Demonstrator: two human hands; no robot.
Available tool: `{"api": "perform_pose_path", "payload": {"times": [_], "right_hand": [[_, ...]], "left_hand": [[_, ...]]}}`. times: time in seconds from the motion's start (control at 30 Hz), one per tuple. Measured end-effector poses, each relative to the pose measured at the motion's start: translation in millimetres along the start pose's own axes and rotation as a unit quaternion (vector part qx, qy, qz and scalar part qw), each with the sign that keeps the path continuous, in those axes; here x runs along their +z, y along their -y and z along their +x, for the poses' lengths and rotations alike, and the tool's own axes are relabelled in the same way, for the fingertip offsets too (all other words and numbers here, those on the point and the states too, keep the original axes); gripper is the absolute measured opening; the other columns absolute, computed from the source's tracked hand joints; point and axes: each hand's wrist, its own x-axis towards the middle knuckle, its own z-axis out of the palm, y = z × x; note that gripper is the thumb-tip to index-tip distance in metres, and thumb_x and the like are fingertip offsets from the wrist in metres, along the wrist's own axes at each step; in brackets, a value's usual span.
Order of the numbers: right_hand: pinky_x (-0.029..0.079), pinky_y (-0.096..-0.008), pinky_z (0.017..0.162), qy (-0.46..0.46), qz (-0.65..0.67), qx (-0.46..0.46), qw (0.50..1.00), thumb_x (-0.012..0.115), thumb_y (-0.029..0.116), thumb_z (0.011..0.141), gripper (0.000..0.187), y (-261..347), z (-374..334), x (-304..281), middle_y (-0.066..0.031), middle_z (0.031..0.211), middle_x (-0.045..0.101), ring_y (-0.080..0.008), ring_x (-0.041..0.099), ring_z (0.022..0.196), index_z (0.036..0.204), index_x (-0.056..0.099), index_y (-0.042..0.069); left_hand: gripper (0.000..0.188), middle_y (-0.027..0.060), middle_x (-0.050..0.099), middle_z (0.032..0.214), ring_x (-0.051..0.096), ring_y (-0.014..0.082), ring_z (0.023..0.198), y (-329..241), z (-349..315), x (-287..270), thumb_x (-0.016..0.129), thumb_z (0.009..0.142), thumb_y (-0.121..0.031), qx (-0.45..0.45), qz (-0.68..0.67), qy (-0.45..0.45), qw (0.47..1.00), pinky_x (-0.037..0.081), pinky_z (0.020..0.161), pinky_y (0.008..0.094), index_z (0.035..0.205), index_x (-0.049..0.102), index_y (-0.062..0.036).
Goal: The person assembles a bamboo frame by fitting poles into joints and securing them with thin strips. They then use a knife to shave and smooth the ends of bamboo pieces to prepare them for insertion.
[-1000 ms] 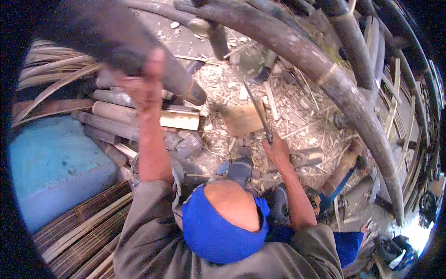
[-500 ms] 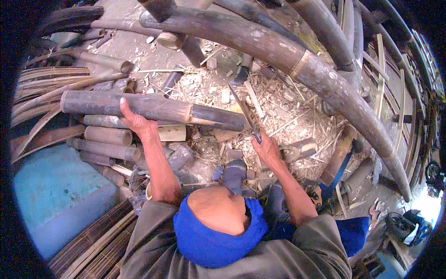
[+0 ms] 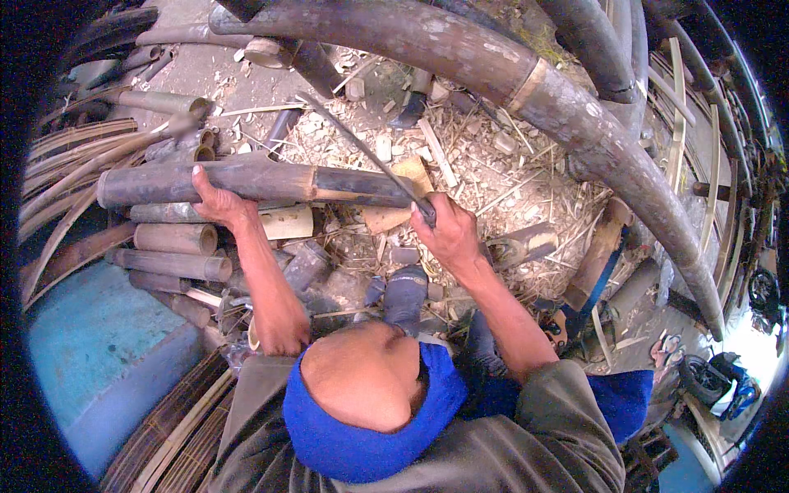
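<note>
A thick, dark bamboo length (image 3: 271,182) lies crosswise in front of me, a pale ring at its node and a narrower dark stretch at its right. My left hand (image 3: 220,204) is closed round it left of its middle, thumb on top. In my right hand (image 3: 448,234) is a long-bladed knife (image 3: 357,146), gripped by its dark handle. The blade slants up and left across the right part of the bamboo; whether it touches is not clear. Beneath the bamboo's right end are pale wood pieces (image 3: 411,174).
A big bamboo pole (image 3: 460,53) crosses the far side, running down to the right. Cut bamboo sections (image 3: 177,238) are stacked at left, above a blue block (image 3: 107,329). Wood chips (image 3: 485,172) litter the ground. Bundled strips (image 3: 173,427) lie at lower left.
My right hand has moved left and slightly up, and the knife blade has swung leftward over the bamboo. My left hand keeps its hold. The whole view has shifted a little.
</note>
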Motion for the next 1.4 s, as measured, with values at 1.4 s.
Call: {"api": "perform_pose_path", "payload": {"times": [1.4], "right_hand": [[0.053,-0.0554,0.069,0.195,-0.096,0.214,0.952,0.063,0.033,0.088,0.031,-71,-44,28,-0.0241,0.078,0.069,-0.0448,0.068,0.075,0.098,0.064,0.003]], "left_hand": [[0.078,0.0225,0.059,0.117,0.062,0.0339,0.1,-2,-11,-25,0.069,0.081,-0.051,-0.131,-0.104,0.021,0.986,0.052,0.09,0.0505,0.132,0.048,0.0041]]}}
